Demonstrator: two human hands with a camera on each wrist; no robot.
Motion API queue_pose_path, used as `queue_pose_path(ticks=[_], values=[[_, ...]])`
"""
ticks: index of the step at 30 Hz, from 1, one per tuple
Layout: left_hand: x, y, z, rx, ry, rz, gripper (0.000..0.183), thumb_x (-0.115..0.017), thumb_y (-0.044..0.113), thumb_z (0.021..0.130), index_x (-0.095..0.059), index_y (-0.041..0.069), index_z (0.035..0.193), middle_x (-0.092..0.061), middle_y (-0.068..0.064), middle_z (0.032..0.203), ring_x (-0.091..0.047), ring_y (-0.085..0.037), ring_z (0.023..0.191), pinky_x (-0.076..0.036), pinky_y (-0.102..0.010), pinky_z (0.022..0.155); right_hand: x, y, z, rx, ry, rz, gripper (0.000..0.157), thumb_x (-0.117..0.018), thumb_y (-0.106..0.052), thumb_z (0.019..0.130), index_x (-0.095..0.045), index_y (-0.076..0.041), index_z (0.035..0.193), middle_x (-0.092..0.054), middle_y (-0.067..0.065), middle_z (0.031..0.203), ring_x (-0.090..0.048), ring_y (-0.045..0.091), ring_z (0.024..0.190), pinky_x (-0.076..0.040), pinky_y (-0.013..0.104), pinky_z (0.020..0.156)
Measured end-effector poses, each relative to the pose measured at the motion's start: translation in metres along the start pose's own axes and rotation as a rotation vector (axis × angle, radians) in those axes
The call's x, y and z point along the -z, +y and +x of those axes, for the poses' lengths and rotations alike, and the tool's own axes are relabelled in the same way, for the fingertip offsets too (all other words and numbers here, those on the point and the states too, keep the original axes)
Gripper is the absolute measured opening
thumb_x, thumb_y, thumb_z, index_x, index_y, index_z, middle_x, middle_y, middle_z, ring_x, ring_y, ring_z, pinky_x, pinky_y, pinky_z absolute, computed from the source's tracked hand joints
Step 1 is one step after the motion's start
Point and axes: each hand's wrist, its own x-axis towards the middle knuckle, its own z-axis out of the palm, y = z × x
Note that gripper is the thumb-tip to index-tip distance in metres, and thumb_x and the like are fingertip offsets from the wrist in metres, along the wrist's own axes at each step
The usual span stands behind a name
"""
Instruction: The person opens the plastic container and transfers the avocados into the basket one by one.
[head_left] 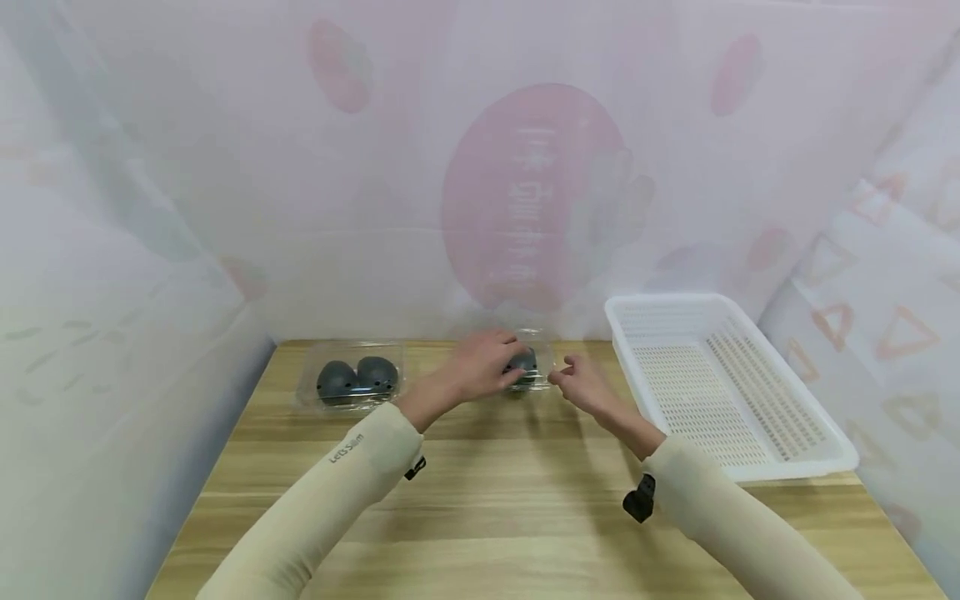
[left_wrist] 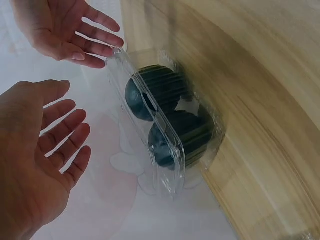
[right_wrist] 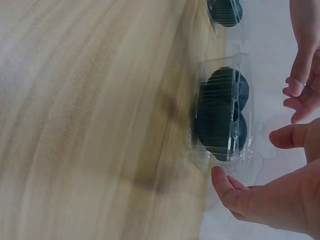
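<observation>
A clear plastic clamshell box (head_left: pixel 543 348) with two dark green, rounded objects (left_wrist: pixel 162 90) inside sits at the back of the table. Its ridged plastic lies over them, and the lid looks closed in the wrist views. My left hand (head_left: pixel 486 364) hovers over the box's left part, hiding one of the objects in the head view. In the left wrist view the fingers of the left hand (left_wrist: pixel 50 145) are spread and hold nothing. At the box's right end is my right hand (head_left: pixel 588 388), fingers loosely extended and fingertips (right_wrist: pixel 218 175) right at the edge.
To the left stands a second clear box (head_left: pixel 306 385) with two similar dark objects. A white plastic basket (head_left: pixel 651 375) with a slotted bottom is at the right. A pale printed sheet (head_left: pixel 360 267) rises behind the wooden table (head_left: pixel 480 517).
</observation>
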Motion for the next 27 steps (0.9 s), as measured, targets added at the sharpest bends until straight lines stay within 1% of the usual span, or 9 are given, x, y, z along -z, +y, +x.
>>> queue_pose_path(ticks=[4,6,10,14,16,18,21,24,27], values=[[-0.006,0.008,0.008,-0.017,-0.003,0.013,0.037,-0.069,0.031,0.105,-0.07,0.013,0.137,-0.07,-0.005,0.13,-0.065,-0.025,0.121,-0.053,-0.042,0.104,-0.004,0.007,-0.003,-0.046,0.014,0.062,0.07,-0.057,-0.015,0.103,-0.028,0.019,0.157,-0.062,0.036,0.138,-0.068,0.049,0.117,-0.056,0.052,0.1],[-0.009,0.011,0.011,-0.029,0.006,0.018,0.036,-0.07,0.03,0.105,-0.071,0.013,0.136,-0.071,-0.004,0.128,-0.065,-0.024,0.122,-0.052,-0.041,0.107,-0.007,0.01,-0.004,-0.076,0.011,0.115,0.069,-0.056,-0.013,0.103,-0.027,0.019,0.157,-0.058,0.037,0.142,-0.065,0.05,0.122,-0.055,0.053,0.103],[-0.015,0.014,0.016,-0.059,0.043,0.02,0.032,-0.072,0.027,0.103,-0.074,0.013,0.131,-0.072,-0.004,0.123,-0.067,-0.024,0.119,-0.053,-0.041,0.104,-0.013,0.016,-0.004,-0.105,0.011,0.2,0.066,-0.055,-0.009,0.103,-0.029,0.02,0.156,-0.055,0.038,0.144,-0.064,0.049,0.123,-0.054,0.053,0.105],[-0.021,0.017,0.02,-0.067,0.045,0.047,0.028,-0.072,0.026,0.103,-0.075,0.014,0.128,-0.073,-0.003,0.121,-0.067,-0.022,0.117,-0.055,-0.039,0.1,-0.02,0.022,-0.004,-0.091,0.023,0.245,0.063,-0.055,-0.006,0.102,-0.033,0.021,0.154,-0.065,0.031,0.129,-0.07,0.035,0.104,-0.058,0.046,0.095],[-0.024,0.018,0.023,-0.066,0.039,0.051,0.027,-0.072,0.025,0.103,-0.076,0.014,0.127,-0.074,-0.002,0.12,-0.067,-0.021,0.116,-0.055,-0.038,0.1,-0.022,0.025,-0.004,-0.079,0.026,0.271,0.062,-0.054,-0.003,0.1,-0.034,0.022,0.153,-0.067,0.024,0.115,-0.067,0.027,0.091,-0.057,0.042,0.087],[-0.026,0.02,0.025,-0.071,0.038,0.052,0.024,-0.072,0.023,0.103,-0.077,0.013,0.125,-0.074,-0.001,0.117,-0.068,-0.021,0.113,-0.055,-0.037,0.098,-0.023,0.027,-0.003,-0.078,0.026,0.319,0.06,-0.052,-0.001,0.1,-0.034,0.021,0.153,-0.063,0.016,0.105,-0.062,0.023,0.087,-0.055,0.04,0.084],[-0.03,0.022,0.03,-0.072,0.033,0.057,0.022,-0.072,0.022,0.103,-0.078,0.014,0.122,-0.074,0.0,0.115,-0.068,-0.021,0.111,-0.054,-0.037,0.098,-0.024,0.03,-0.002,-0.088,0.029,0.381,0.054,-0.05,0.0,0.104,-0.037,0.02,0.152,-0.061,0.018,0.108,-0.062,0.023,0.093,-0.056,0.038,0.085],[-0.034,0.026,0.034,-0.052,0.023,0.062,0.02,-0.073,0.023,0.103,-0.08,0.016,0.12,-0.074,0.001,0.115,-0.068,-0.019,0.11,-0.054,-0.036,0.098,-0.025,0.033,0.0,-0.11,0.033,0.444,0.046,-0.049,-0.003,0.108,-0.043,0.019,0.148,-0.064,0.028,0.123,-0.066,0.028,0.108,-0.059,0.038,0.09],[-0.038,0.028,0.037,-0.028,0.018,0.068,0.018,-0.074,0.023,0.101,-0.081,0.017,0.117,-0.075,0.003,0.115,-0.069,-0.017,0.11,-0.055,-0.035,0.098,-0.026,0.037,0.002,-0.128,0.024,0.534,0.039,-0.049,-0.002,0.109,-0.049,0.019,0.142,-0.067,0.026,0.124,-0.068,0.029,0.112,-0.059,0.037,0.094]])
